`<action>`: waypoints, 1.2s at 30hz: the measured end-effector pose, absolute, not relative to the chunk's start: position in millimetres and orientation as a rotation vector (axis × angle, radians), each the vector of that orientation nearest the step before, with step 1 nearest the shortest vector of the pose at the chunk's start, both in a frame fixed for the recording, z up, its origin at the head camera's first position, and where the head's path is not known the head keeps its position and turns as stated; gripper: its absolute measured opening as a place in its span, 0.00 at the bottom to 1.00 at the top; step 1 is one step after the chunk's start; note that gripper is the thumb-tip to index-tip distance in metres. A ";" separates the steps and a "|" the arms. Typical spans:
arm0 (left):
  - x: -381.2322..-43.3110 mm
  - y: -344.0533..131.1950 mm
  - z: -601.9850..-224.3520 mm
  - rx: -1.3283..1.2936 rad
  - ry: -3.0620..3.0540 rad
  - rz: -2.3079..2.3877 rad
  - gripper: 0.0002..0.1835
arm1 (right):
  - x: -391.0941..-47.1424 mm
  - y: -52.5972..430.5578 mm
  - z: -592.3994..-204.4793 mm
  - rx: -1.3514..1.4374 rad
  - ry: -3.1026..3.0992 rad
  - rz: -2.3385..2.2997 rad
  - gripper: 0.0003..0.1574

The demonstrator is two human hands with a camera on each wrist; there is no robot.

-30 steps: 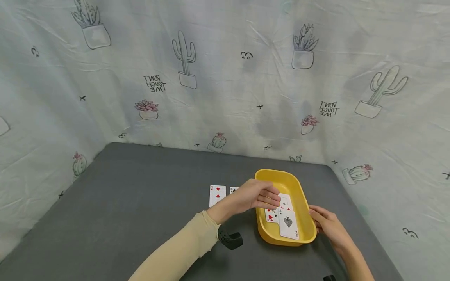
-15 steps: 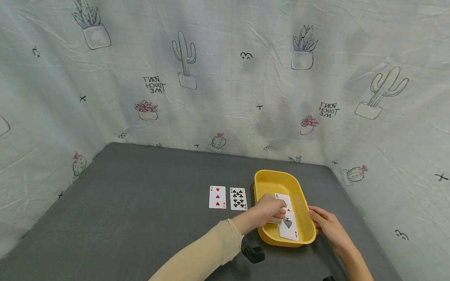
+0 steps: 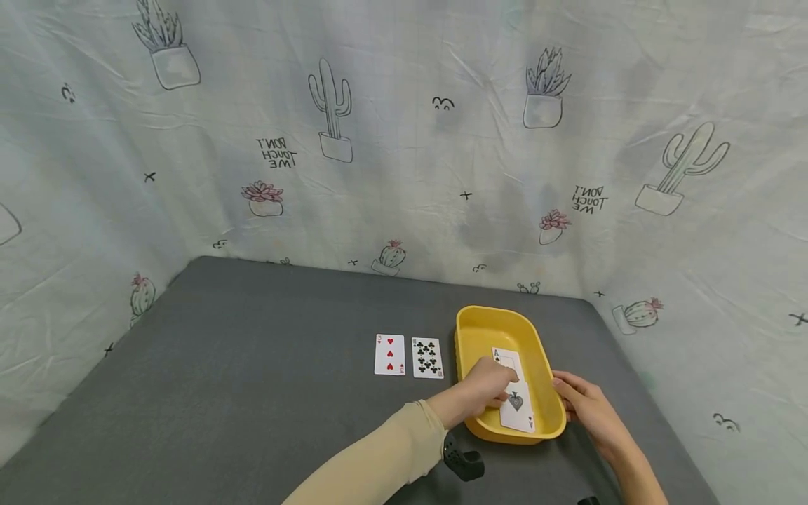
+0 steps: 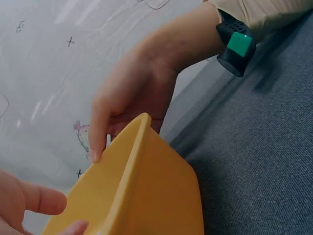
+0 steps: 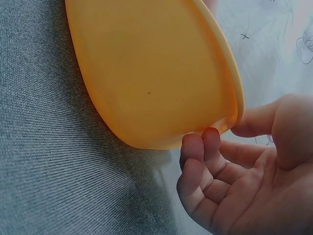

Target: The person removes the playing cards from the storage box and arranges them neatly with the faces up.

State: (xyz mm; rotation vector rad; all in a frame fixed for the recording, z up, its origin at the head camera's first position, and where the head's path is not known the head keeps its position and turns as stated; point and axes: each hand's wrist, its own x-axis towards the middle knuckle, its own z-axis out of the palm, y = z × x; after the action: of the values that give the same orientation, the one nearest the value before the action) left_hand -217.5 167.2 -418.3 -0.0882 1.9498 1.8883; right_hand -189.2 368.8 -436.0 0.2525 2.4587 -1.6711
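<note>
In the head view a yellow plastic basin [image 3: 492,324] stands at the right of the table. My left hand [image 3: 485,384] reaches down inside it, over playing cards. The left wrist view shows its thumb [image 4: 49,200] straight and apart from a fingertip. An ace of spades [image 3: 517,414] lies beside the hand, overlapping another ace [image 3: 502,356]; whatever is beneath the palm is hidden. My right hand [image 3: 590,407] grips the basin's right side, thumb at the rim and curled fingers [image 5: 190,147] against the outer wall.
A three of hearts [image 3: 389,355] and a ten of clubs [image 3: 428,358] lie face up left of the basin. A grey cloth [image 3: 221,379] covers the table. A patterned pale curtain [image 3: 404,140] hangs behind and at both sides.
My left hand has gone from above the basin's left rim down into it, uncovering the two cards on the table. The right hand keeps its grip on the basin.
</note>
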 end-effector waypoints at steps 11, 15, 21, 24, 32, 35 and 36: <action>-216.6 175.3 -419.8 -0.185 2.001 1.850 0.04 | -189.2 368.8 -437.0 0.245 2.472 -1.664 0.33; -217.3 178.6 -423.8 -0.192 2.002 1.841 0.06 | -188.6 369.4 -437.1 0.245 2.481 -1.658 0.32; -218.8 182.1 -433.1 -0.153 2.156 1.808 0.23 | -188.4 370.1 -437.1 0.243 2.480 -1.644 0.33; -219.0 185.2 -435.9 -0.148 2.251 1.769 0.25 | -188.2 370.4 -437.1 0.242 2.469 -1.651 0.34; -217.0 187.8 -437.7 -0.146 2.260 1.806 0.18 | -188.3 369.2 -438.4 0.246 2.463 -1.658 0.34; -216.3 187.8 -438.2 -0.149 2.219 1.850 0.17 | -188.0 369.0 -438.7 0.248 2.464 -1.654 0.35; -215.9 187.6 -438.1 -0.153 2.212 1.853 0.17 | -187.8 369.0 -439.0 0.248 2.463 -1.653 0.35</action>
State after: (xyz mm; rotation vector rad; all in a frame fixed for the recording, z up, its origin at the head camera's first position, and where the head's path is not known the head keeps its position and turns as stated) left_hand -215.9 187.6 -438.1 -0.1528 2.2115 1.8530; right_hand -187.8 369.0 -439.0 0.2484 2.4632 -1.6530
